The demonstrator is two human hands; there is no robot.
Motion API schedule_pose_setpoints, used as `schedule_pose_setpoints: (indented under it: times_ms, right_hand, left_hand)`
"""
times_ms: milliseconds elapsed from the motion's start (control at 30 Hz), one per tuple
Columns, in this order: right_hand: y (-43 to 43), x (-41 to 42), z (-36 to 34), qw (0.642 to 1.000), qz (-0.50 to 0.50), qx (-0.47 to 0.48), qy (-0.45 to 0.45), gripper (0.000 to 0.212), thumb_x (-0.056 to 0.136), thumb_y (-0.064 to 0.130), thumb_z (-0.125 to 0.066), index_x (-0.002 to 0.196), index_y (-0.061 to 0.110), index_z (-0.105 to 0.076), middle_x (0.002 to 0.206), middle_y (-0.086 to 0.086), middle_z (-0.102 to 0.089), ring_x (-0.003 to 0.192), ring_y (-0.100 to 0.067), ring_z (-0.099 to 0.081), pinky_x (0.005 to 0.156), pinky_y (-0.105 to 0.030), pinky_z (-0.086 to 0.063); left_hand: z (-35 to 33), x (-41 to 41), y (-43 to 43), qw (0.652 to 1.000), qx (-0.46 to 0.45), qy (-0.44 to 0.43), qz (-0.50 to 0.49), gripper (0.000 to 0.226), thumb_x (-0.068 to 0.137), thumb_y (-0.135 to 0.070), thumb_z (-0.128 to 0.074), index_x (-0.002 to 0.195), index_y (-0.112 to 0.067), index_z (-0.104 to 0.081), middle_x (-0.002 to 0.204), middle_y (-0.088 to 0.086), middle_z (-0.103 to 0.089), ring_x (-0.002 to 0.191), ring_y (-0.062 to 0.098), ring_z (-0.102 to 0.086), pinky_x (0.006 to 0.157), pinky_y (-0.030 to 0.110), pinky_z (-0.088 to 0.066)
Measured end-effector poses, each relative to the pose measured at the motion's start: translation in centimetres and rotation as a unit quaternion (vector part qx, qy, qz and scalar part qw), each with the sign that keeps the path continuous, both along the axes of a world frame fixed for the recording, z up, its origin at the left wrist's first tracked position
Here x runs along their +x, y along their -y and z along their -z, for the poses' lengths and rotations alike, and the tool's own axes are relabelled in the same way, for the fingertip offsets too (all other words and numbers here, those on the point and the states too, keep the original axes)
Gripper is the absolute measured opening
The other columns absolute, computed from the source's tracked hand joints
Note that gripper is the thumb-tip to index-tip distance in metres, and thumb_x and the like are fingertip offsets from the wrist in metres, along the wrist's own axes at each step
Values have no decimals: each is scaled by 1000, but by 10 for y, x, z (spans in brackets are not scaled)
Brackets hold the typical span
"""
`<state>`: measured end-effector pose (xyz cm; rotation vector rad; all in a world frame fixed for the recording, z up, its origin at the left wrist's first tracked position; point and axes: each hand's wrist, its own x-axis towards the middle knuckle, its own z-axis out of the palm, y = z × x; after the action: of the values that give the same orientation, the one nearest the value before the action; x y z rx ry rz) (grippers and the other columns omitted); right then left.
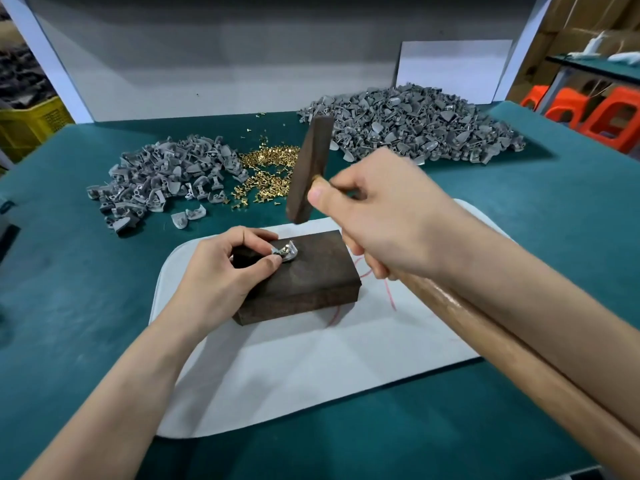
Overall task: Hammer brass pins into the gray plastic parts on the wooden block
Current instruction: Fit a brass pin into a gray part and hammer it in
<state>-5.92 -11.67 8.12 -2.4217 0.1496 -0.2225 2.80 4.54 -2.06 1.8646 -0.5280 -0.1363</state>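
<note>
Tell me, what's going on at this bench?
A person is fitting pins by hand. The left hand pinches a gray plastic part on the wooden block, with a brass pin standing in it. The right hand grips a hammer, its head raised above the block. Heaps of gray parts and loose brass pins lie behind on the green table.

The left hand (225,268) pinches a gray plastic part (285,255) on the wooden block (311,277), with a brass pin (287,244) standing in it. The right hand (377,213) grips a hammer (310,168), its head raised above the block. The block sits on a white mat (311,368) on the green table (86,289). Behind it, a small heap of gray parts (162,178) and a large heap of gray parts (415,126) flank loose pins (266,174).
</note>
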Motion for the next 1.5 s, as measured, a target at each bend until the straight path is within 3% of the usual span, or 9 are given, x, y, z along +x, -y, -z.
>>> schedule_pose_setpoints:
  times_ms: [100, 333, 667, 1333, 1500]
  right_hand:
    - [-3, 1, 10, 1000, 12, 6, -17, 43, 98, 32, -43, 61, 10, -43, 55, -15, -56, 31, -25, -51, 33, -24, -39]
    - [-2, 6, 12, 1000, 15, 14, -14, 38, 98, 31, -42, 69, 8, -47, 57, -14, -54, 29, -23, -48, 31, -20, -34]
    - [-8, 2, 18, 999, 7, 15, -42, 40, 99, 33, -42, 64, 12, -43, 57, -8, -53, 30, -23, -48, 35, -25, -40]
    - [-8, 2, 13, 999, 7, 30, -11, 40, 98, 33, -43, 69, 6, -51, 55, -8, -54, 27, -20, -46, 33, -22, -37]
    - [-16, 2, 22, 998, 2, -28, -47, 37, 99, 32, -42, 69, 12, -52, 53, -4, -48, 31, -17, -48, 32, -20, -35]
  left_hand:
    - [0, 0, 0, 1000, -6, -6, 1, 16, 82, -4, -71, 73, -15, -64, 107, -9, -70, 95, 1, -63, 79, 11, -46]
    - [0, -1, 2, 1000, -10, 3, -8, 17, 81, -2, -71, 72, -14, -64, 106, -8, -71, 91, 0, -63, 75, 6, -44]
    - [-5, -5, 3, 999, 13, 44, 0, 12, 80, 3, -69, 76, -7, -64, 100, -1, -69, 74, -11, -57, 69, 1, -37]
    - [-4, -4, 2, 999, 15, 44, 6, 15, 81, 0, -70, 75, -12, -64, 98, 3, -69, 76, -5, -58, 69, 2, -38]
    - [-4, -4, 2, 999, 10, 46, 16, 18, 81, 2, -69, 74, -13, -63, 88, 1, -67, 67, -7, -55, 66, 3, -38]
